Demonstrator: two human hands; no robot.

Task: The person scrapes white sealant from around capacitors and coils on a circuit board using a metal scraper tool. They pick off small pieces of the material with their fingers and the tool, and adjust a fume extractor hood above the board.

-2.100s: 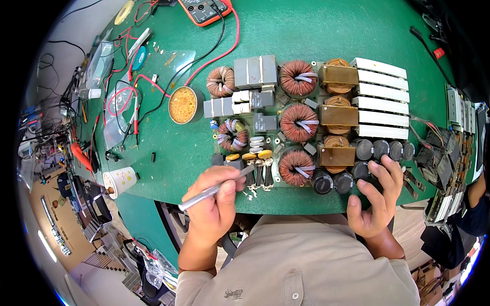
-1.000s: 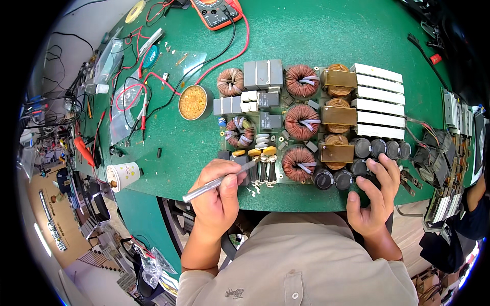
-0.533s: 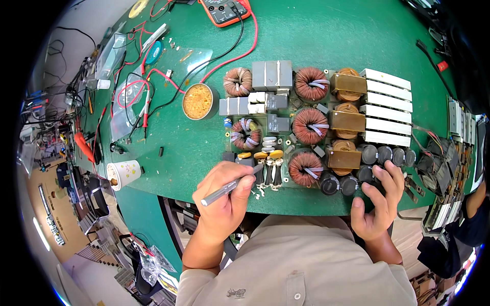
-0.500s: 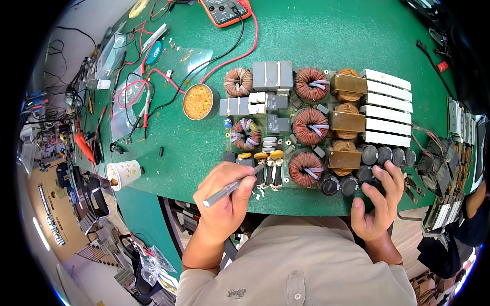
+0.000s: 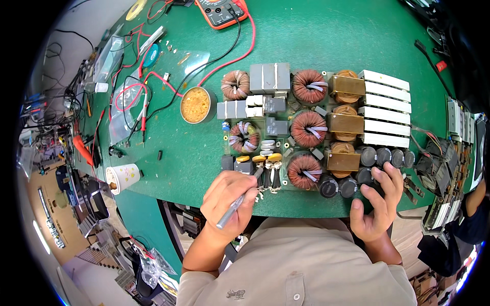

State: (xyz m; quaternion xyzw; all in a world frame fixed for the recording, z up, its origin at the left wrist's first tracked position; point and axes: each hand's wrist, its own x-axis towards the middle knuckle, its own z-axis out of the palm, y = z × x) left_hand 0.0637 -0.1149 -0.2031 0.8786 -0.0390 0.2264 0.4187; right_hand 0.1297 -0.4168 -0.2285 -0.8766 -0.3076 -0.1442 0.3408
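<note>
A slim grey pen-shaped tool [image 5: 231, 213] is gripped in my left hand [image 5: 222, 196], its tip angled toward the near left corner of a circuit board [image 5: 284, 186]. By that tip stand upright black parts [image 5: 276, 177] capped with whitish glue, and flat yellow disc parts [image 5: 259, 158]. Crumbs of the glue [image 5: 260, 196] lie at the board's near edge. My right hand [image 5: 376, 206] holds nothing; with fingers spread and curved, it rests against the round black capacitors [image 5: 348, 187] at the board's near right. Copper-wound ring coils [image 5: 304, 171] fill the middle.
A tin of amber rosin [image 5: 196, 105] stands left of the board. Farther off are an orange multimeter [image 5: 219, 13] with red and black leads, and a paper cup [image 5: 122, 178] near the table's left edge. White heat-sink bars [image 5: 386, 113] top the board's right side; wired electronics [image 5: 436, 162] lie beyond.
The tool's back end has swung down and to the right as my left hand turned slightly. My right hand stays nearly where it was.
</note>
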